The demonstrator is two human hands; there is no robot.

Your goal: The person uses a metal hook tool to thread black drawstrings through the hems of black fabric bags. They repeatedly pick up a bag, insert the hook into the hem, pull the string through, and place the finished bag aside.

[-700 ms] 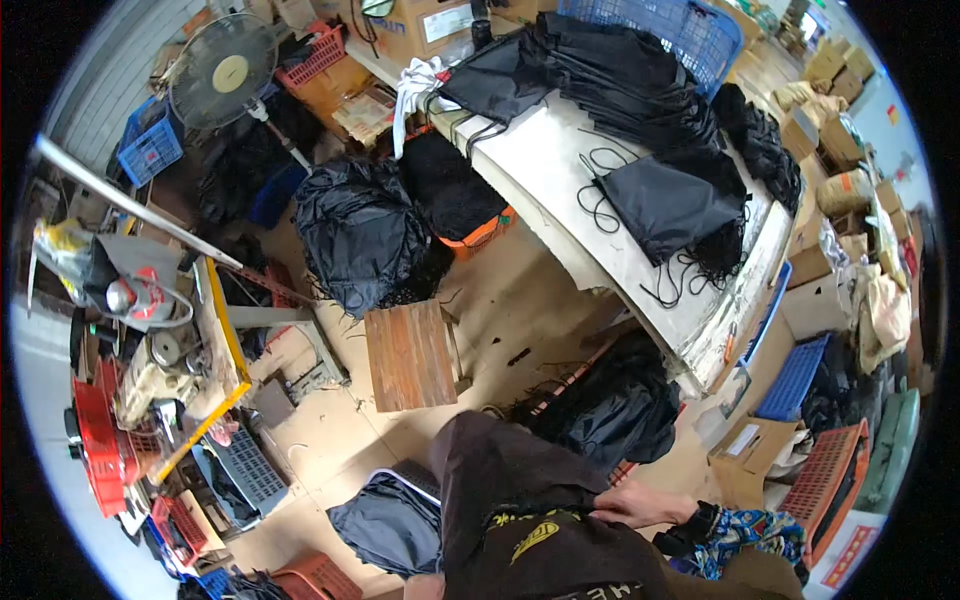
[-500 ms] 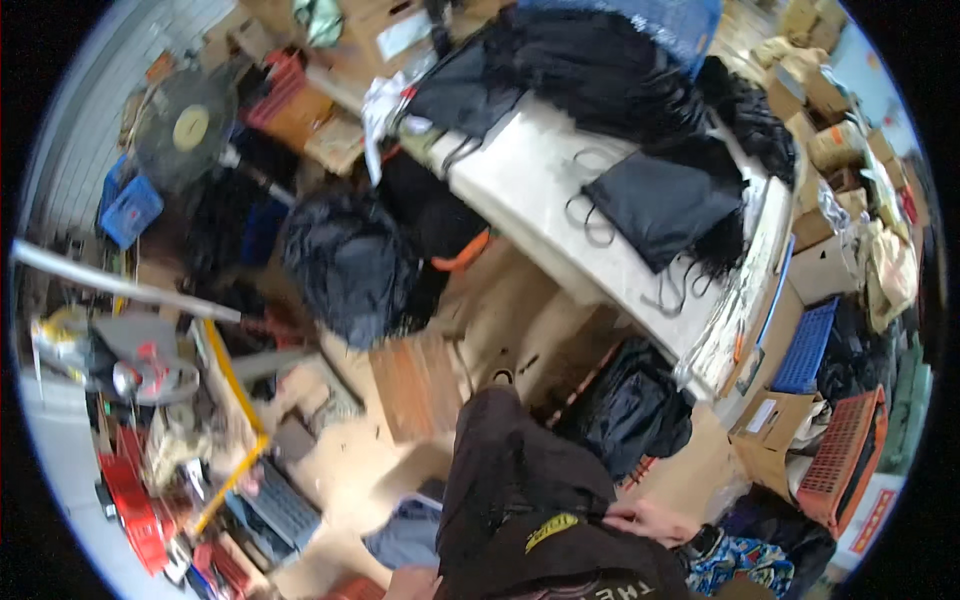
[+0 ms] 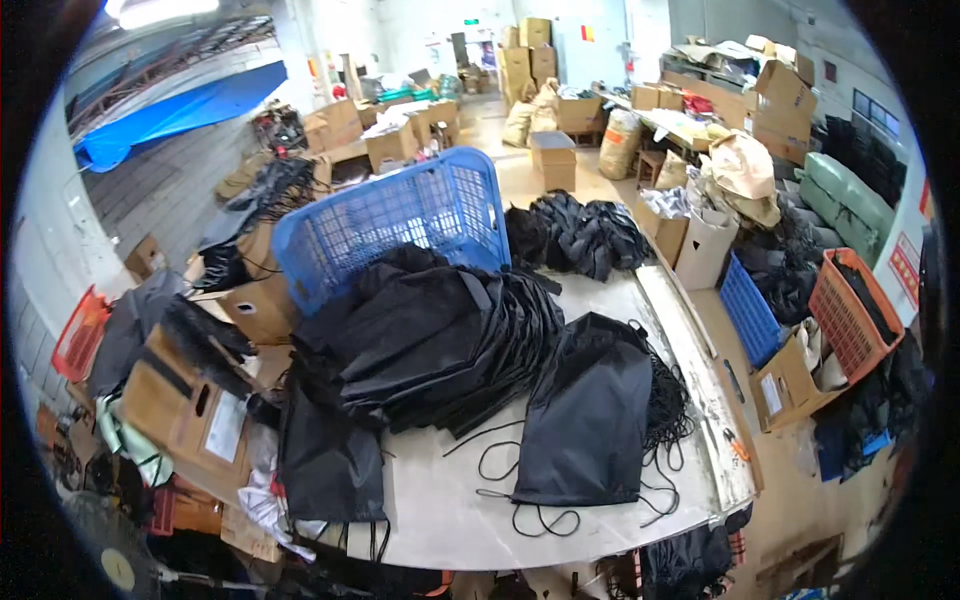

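Neither of my hands shows in the head view. Directly ahead is a white-topped table (image 3: 455, 505). A flat black drawstring bag (image 3: 585, 425) lies on its right half, with thin black cords looped around its lower end and right side. Left of it, a large heap of black bags (image 3: 430, 335) is piled in overlapping layers. Another black bag (image 3: 335, 465) droops at the table's left edge, its cords hanging down. Behind the heap stands a blue plastic basket (image 3: 390, 205), tipped on its side. More bunched black fabric (image 3: 590, 235) lies at the table's far end.
On the left are an open cardboard box (image 3: 185, 410) and a red crate (image 3: 80, 335). To the right stand a blue crate (image 3: 750, 305), an orange crate (image 3: 850, 315) and a carton (image 3: 790, 385). A fan (image 3: 115, 560) is partly visible at lower left. Sacks and boxes line the far room.
The view has swung up from my lap and the floor to the table and the room beyond. My hands, earlier at the lower edge, have left the picture.
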